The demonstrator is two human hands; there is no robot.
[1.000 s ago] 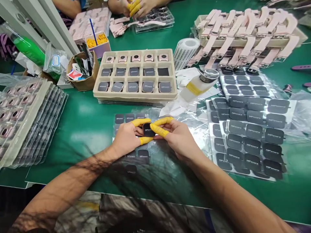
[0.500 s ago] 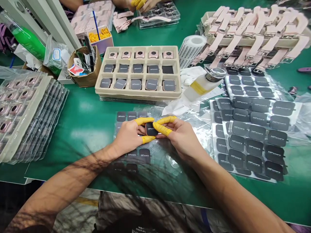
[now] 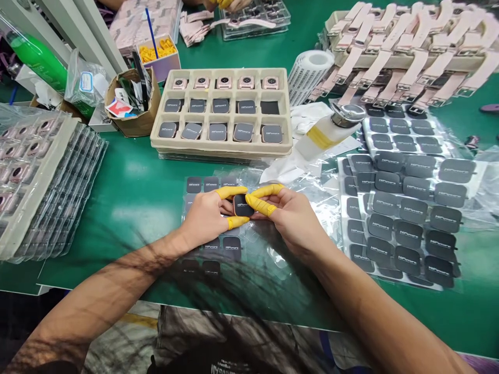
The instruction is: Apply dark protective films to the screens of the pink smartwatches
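Between both hands is a small watch case whose dark face bears a "HiFuture" label. My left hand grips its left side, with yellow finger cots on the thumb and a finger. My right hand, also in yellow cots, pinches the upper right edge, its thumb pressed on the dark face. Under the hands lies a clear sheet of dark labels, partly covered by my left hand. Just beyond stands a beige tray of watch cases, most with the same dark label and the back row showing round sensors.
To the right are stacked label sheets and a white bottle. Pink straps hang over a tray behind them. Stacked trays stand left, near a cardboard box. Across the table show another person's hands.
The view has shifted slightly. Both hands keep nearly the same hold on the watch case, and the thumb stays on its face.
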